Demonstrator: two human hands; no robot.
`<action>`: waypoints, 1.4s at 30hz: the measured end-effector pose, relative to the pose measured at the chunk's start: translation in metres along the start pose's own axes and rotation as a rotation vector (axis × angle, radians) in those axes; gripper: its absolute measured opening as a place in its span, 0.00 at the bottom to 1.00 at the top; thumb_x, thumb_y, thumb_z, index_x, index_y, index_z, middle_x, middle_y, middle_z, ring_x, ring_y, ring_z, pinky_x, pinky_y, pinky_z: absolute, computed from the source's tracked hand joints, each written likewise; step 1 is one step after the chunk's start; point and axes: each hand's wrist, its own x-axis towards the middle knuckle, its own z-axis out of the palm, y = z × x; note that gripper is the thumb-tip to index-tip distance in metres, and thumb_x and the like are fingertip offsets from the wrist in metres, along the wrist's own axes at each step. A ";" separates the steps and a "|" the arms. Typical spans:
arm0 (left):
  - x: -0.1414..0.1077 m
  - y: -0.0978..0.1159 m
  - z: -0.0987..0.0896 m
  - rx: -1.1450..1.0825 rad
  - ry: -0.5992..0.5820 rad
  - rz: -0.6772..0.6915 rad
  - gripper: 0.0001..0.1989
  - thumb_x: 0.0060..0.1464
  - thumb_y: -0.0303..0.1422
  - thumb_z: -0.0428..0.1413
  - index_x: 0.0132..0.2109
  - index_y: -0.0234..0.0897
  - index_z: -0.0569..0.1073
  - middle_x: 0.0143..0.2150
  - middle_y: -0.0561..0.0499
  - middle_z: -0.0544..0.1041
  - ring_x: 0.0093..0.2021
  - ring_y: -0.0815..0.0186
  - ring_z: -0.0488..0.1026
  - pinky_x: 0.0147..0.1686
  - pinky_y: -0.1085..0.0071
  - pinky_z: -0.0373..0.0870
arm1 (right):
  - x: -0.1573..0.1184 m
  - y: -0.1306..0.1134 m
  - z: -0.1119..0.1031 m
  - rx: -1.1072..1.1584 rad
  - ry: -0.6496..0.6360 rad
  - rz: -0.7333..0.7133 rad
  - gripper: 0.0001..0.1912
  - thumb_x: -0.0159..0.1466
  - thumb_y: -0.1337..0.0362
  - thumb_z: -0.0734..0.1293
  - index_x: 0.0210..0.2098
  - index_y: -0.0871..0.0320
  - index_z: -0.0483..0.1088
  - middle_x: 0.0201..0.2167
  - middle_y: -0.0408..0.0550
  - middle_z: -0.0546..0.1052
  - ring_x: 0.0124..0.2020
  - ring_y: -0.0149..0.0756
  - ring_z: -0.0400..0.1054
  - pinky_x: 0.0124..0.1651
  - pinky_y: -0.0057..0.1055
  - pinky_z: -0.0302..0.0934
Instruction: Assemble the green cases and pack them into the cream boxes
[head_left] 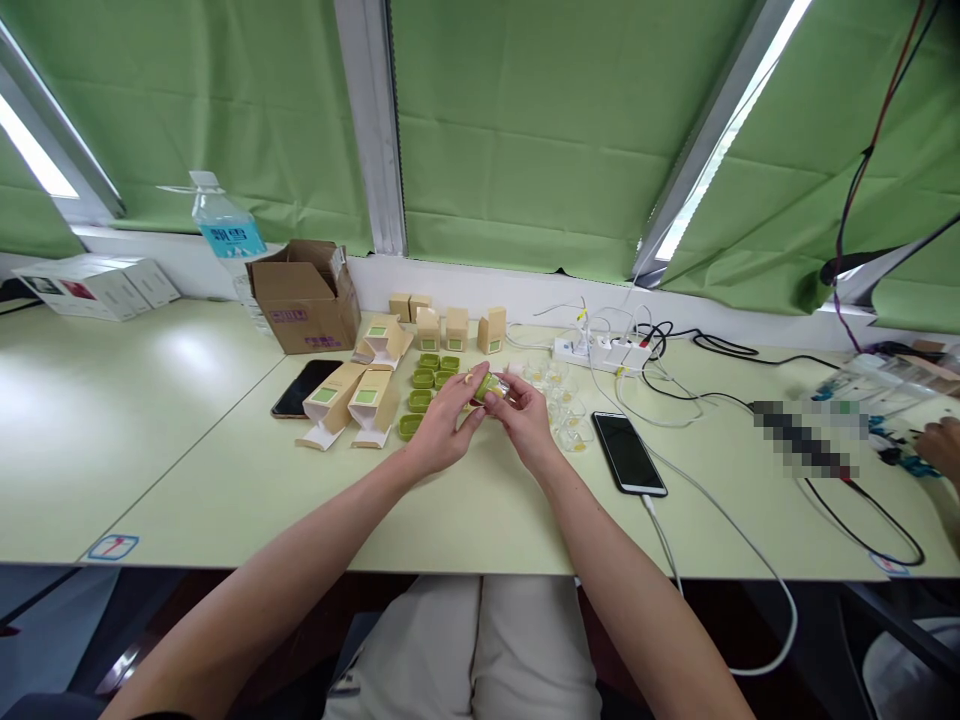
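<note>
Both hands meet over the middle of the table around one small green container (491, 386) that has something clear and shiny on its right side. My left hand (448, 420) has its fingers closed on the container's left side. From the right, my right hand (525, 420) pinches it too. Just left of the hands stand several green cups (421, 401) in two columns. To their right lie several clear plastic pieces (574, 432) with yellow spots. Opened cardboard boxes (373, 400) with green labels lie further left, and small closed boxes (457, 329) stand behind the cups.
A brown carton (304, 310) and a water bottle (225, 225) stand at the back left. A black phone (306, 388) lies left, another phone (628, 453) right, beside cables and a power strip (600, 353). Another person's hand (941, 445) is at the far right.
</note>
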 end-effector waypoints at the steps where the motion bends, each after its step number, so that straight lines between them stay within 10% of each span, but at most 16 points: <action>1: 0.000 -0.001 0.000 0.005 -0.020 0.002 0.33 0.71 0.34 0.57 0.80 0.47 0.64 0.77 0.40 0.71 0.75 0.46 0.67 0.75 0.44 0.63 | 0.000 0.001 -0.001 -0.002 0.005 0.009 0.36 0.47 0.47 0.89 0.49 0.53 0.80 0.42 0.45 0.86 0.38 0.41 0.84 0.45 0.39 0.82; 10: 0.007 0.004 -0.008 -0.050 -0.138 -0.056 0.38 0.72 0.43 0.56 0.83 0.49 0.56 0.80 0.41 0.64 0.80 0.45 0.55 0.79 0.42 0.53 | 0.001 -0.004 0.003 0.130 0.045 0.002 0.36 0.48 0.48 0.89 0.50 0.53 0.78 0.47 0.47 0.86 0.43 0.44 0.84 0.55 0.50 0.83; 17: 0.083 -0.031 -0.042 0.315 0.267 -0.511 0.41 0.63 0.38 0.62 0.78 0.34 0.58 0.68 0.26 0.70 0.72 0.30 0.59 0.70 0.33 0.55 | -0.002 -0.014 0.002 0.243 0.056 -0.064 0.34 0.55 0.50 0.87 0.55 0.48 0.75 0.46 0.44 0.83 0.46 0.45 0.85 0.64 0.56 0.78; 23: 0.153 -0.075 -0.066 0.872 0.019 -0.664 0.43 0.56 0.38 0.65 0.74 0.30 0.62 0.70 0.16 0.66 0.70 0.21 0.59 0.65 0.32 0.48 | -0.005 -0.016 0.002 0.204 0.083 -0.081 0.32 0.57 0.50 0.85 0.56 0.48 0.75 0.49 0.45 0.81 0.51 0.44 0.82 0.54 0.46 0.82; 30: 0.173 -0.103 -0.053 1.022 -0.194 -0.828 0.38 0.56 0.40 0.67 0.68 0.25 0.69 0.64 0.16 0.73 0.66 0.26 0.66 0.67 0.36 0.43 | -0.001 -0.014 0.001 0.093 0.213 -0.126 0.32 0.54 0.49 0.85 0.55 0.50 0.79 0.40 0.43 0.77 0.34 0.31 0.67 0.31 0.28 0.69; 36: 0.163 -0.076 -0.063 0.954 -0.063 -0.821 0.33 0.54 0.31 0.65 0.65 0.29 0.67 0.63 0.22 0.73 0.60 0.34 0.74 0.65 0.41 0.53 | 0.001 -0.018 0.000 0.123 0.222 -0.176 0.33 0.54 0.50 0.85 0.55 0.53 0.79 0.45 0.47 0.81 0.35 0.32 0.69 0.33 0.29 0.67; 42: 0.123 -0.004 -0.092 0.686 -0.052 -0.336 0.16 0.55 0.32 0.62 0.49 0.39 0.68 0.53 0.39 0.76 0.54 0.47 0.74 0.59 0.51 0.67 | 0.003 -0.025 -0.003 0.134 0.249 -0.311 0.32 0.56 0.50 0.84 0.56 0.52 0.76 0.50 0.50 0.82 0.46 0.40 0.76 0.40 0.35 0.76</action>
